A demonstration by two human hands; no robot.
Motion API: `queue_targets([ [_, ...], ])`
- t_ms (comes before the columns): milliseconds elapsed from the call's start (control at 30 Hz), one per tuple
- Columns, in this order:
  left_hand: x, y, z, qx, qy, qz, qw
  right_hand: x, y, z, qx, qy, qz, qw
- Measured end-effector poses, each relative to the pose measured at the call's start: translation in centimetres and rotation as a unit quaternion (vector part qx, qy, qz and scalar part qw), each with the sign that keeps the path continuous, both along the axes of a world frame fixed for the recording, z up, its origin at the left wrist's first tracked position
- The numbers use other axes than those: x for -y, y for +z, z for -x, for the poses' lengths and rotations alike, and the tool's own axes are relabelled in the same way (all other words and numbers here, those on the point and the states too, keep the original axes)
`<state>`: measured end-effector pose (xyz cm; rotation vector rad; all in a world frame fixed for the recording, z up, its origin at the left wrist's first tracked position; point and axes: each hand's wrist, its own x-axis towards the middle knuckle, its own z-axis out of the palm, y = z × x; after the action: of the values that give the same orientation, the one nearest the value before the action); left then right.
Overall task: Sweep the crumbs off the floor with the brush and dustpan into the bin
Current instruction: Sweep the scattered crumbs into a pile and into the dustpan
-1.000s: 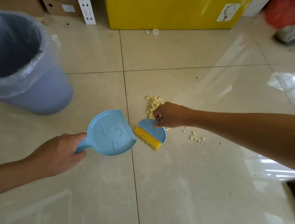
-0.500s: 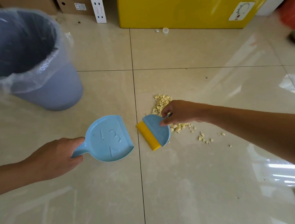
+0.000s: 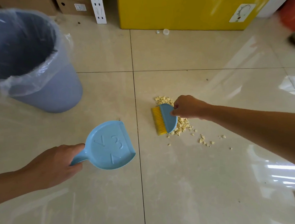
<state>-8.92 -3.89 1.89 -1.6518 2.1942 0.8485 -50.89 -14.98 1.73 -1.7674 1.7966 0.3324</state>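
**Brush on crumbs, dustpan apart**

The right hand (image 3: 188, 106) grips the blue brush (image 3: 168, 119) just 3 o'clock of centre, over the pale crumbs (image 3: 183, 127), with its yellow bristles facing 9 o'clock. The left hand (image 3: 49, 168) holds the blue dustpan (image 3: 109, 145) by its handle at 8 o'clock. The lined bin (image 3: 46, 94) stands at 10 o'clock.

Open floor (image 3: 146, 151) between dustpan (image 3: 111, 145) and brush (image 3: 166, 119), bin (image 3: 46, 97) standing far left, yellow cabinet (image 3: 181, 8) behind
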Motion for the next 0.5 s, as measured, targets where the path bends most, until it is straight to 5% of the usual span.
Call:
queue_targets([
  [133,0.3,-0.5,0.4,0.013,-0.005,0.005,1.0,-0.6,1.5,1.7,0.053,-0.02,0.001,0.998],
  [233,1.0,-0.8,1.1,0.015,-0.018,0.01,1.0,-2.8,3.2,1.3,0.08,0.057,-0.062,0.993],
  [367,1.8,-1.0,2.8,-0.008,-0.036,0.015,0.999,-6.3,1.9,0.1,0.016,0.217,-0.067,0.974],
  [500,2.4,-1.0,5.1,-0.034,-0.048,0.007,0.998,-5.0,2.0,1.6,-0.056,0.222,0.013,0.973],
])
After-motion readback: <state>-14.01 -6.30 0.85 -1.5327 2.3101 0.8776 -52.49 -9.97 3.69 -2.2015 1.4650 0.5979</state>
